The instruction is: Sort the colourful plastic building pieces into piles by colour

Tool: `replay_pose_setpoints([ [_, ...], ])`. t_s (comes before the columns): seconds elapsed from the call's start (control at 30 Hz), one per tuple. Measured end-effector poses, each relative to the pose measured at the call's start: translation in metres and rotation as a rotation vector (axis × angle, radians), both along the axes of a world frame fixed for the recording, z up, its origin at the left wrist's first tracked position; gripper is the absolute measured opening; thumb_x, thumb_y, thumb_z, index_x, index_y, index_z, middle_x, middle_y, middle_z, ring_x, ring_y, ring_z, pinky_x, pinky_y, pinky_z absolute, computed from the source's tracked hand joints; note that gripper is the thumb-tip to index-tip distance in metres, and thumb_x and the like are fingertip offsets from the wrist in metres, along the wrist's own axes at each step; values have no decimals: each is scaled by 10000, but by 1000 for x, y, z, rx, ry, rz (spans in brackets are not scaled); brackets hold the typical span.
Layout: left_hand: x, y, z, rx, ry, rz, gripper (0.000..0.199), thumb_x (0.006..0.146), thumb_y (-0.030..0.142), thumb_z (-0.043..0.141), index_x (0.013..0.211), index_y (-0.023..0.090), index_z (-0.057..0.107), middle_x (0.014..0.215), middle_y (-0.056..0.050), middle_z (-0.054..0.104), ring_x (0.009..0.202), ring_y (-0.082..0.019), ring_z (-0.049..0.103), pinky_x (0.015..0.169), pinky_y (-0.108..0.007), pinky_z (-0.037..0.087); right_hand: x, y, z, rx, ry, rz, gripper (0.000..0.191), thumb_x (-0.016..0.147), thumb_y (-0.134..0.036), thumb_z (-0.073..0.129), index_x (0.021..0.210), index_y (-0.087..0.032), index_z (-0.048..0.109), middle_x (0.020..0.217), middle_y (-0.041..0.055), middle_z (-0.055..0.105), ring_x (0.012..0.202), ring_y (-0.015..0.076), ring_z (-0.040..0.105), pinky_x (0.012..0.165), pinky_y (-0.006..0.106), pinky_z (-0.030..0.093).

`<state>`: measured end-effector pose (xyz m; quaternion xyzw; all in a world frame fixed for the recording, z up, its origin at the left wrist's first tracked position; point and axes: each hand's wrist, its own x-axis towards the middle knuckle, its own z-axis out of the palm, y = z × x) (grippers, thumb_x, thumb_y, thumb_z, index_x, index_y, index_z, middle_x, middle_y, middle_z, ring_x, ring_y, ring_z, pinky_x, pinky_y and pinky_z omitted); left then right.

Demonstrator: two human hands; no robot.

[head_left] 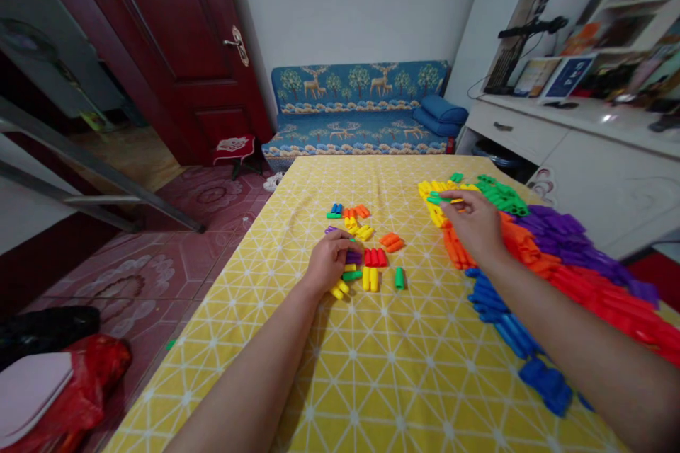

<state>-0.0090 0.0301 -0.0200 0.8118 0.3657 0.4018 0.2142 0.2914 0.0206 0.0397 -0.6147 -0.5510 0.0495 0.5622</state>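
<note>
Small green tubes by the yellow tubes, purple tubes beside red tubes.

Pieces lie on the table, sofa behind.

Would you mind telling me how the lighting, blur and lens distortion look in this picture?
Head view: soft light, with a faint shadow beside the left forearm on the yellow tablecloth; a bright glare spot on the white dresser's top; wide-angle distortion tilting the red door; blur over the floor fan.
</note>
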Motion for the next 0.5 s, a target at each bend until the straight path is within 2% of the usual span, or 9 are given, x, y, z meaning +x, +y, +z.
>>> replay_pose_setpoints([
  [0.07, 0, 0, -1, -9, -3, 2, 385, 781, 4, 452, 861, 197, 775, 978, -57, 667, 934, -181, 618, 863, -313, 504, 47, 18, 15, -89, -115, -180, 203, 747, -241, 665, 931, -201, 740, 1031, 73, 691, 679, 139, 605, 720, 333, 504],
  [0.13, 0, 0, -1, -19, -4, 3, 383, 777, 3, 456, 863, 197, 776, 985, -56, 670, 930, -179, 620, 855, -307, 503, 88, 30, 25, -186, -151, -326, 168, 733, -184, 669, 885, -188, 740, 878, 80, 695, 682, 175, 599, 760, 390, 494],
  [0.2, 0, 0, 0, -23, -6, 1, 378, 782, 6, 460, 869, 196, 776, 988, -58, 673, 928, -180, 623, 848, -304, 505, 120, 36, 30, -242, -151, -403, 130, 726, -153, 658, 833, -188, 722, 772, 77, 665, 713, 220, 604, 782, 448, 481],
  [0.27, 0, 1, 1, -23, -13, -9, 362, 799, 16, 464, 867, 191, 774, 981, -62, 681, 919, -182, 630, 845, -306, 509, 140, 38, 30, -280, -156, -434, 125, 723, -137, 644, 812, -206, 699, 774, 79, 654, 774, 255, 618, 791, 472, 475],
  [0.33, 0, 1, 1, -19, -24, -35, 354, 817, 25, 461, 886, 189, 768, 984, -64, 691, 915, -184, 640, 848, -313, 514, 147, 38, 29, -298, -190, -436, 170, 741, -114, 602, 839, -217, 695, 846, 99, 665, 864, 273, 629, 816, 469, 470],
  [0.4, 0, 2, -1, -7, -41, -54, 360, 825, 26, 457, 950, 191, 752, 1009, -65, 702, 946, -190, 649, 877, -330, 517, 138, 38, 28, -262, -250, -391, 239, 768, -86, 537, 900, -195, 704, 943, 140, 674, 939, 283, 628, 859, 475, 454],
  [0.5, 0, 4, -4, 28, -76, -34, 427, 811, 17, 468, 1128, 202, 684, 1128, -74, 689, 1077, -211, 629, 976, -376, 494, 89, 37, 26, -178, -329, -221, 287, 796, -92, 511, 983, -186, 707, 1072, 144, 677, 933, 244, 638, 885, 436, 464],
])
